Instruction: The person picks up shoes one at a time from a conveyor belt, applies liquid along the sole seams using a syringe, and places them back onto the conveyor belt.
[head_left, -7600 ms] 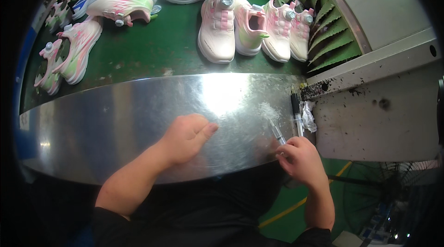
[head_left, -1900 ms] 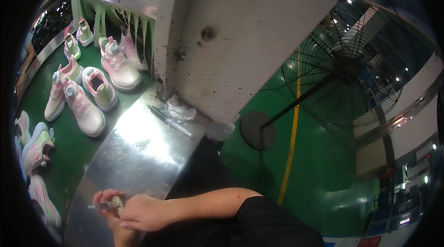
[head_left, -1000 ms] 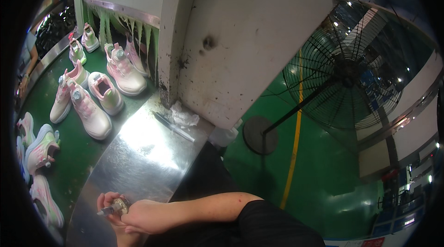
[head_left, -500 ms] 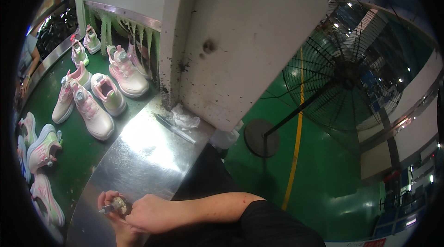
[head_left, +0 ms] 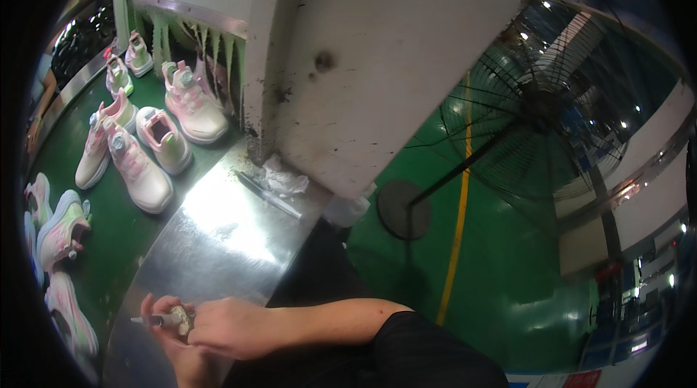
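Above the lower left of the metal ledge, my left hand [head_left: 168, 344] curls its fingers around a small grey tool with a thin pointed tip [head_left: 152, 321]. A lumpy pale-yellow mass [head_left: 181, 320] sits at the tool's thick end, against my right hand. My right hand [head_left: 231, 326] is closed in a fist and presses close to the left one. Its fingertips are turned away, so whatever they grip is hidden. The tool's tip points left, toward the green belt.
Several white and pink sneakers [head_left: 138, 174] stand on the green conveyor belt [head_left: 109, 243] at left. Crumpled white paper [head_left: 283, 177] and a slim pen-like stick [head_left: 268, 195] lie on the metal ledge [head_left: 181, 257]. A grey machine panel [head_left: 377, 61] rises ahead; a floor fan [head_left: 534, 108] stands right.
The tool's pointed tip has swung out farther left and shows longer. Both hands stay together. The whole view has shifted slightly, with the shoes keeping their places on the belt.
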`<state>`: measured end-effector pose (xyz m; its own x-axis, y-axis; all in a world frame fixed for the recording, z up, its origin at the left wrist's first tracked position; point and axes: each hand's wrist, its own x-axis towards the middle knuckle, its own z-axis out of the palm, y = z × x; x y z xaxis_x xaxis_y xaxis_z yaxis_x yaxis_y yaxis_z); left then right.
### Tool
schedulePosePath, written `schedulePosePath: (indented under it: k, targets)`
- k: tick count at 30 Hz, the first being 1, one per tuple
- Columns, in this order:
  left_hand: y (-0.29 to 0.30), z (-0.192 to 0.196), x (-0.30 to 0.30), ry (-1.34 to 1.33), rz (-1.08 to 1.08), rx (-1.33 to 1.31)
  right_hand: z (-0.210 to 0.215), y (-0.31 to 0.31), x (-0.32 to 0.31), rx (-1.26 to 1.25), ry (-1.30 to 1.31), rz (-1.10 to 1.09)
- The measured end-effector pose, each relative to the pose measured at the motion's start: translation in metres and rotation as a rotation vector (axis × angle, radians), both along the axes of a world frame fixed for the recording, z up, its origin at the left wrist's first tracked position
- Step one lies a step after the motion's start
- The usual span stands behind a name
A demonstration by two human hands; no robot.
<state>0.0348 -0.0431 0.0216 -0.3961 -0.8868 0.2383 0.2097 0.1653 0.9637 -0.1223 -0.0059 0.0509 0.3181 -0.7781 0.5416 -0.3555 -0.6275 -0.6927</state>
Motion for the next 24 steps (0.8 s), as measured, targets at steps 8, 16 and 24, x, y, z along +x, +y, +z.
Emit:
schedulePosePath:
  k: [8, 16, 24]
  targets:
    - [-0.034, -0.017, -0.019, 0.552, -0.278, 0.688, -0.004, -0.007, -0.05, 0.012, -0.034, -0.135]
    - [-0.033, -0.031, -0.033, 0.491, -0.393, 0.82, -0.033, -0.008, -0.034, 0.114, 0.186, -0.071]
    - [-0.033, -0.032, -0.032, 0.572, -0.464, 0.906, -0.037, -0.016, -0.025, 0.131, 0.228, -0.01]
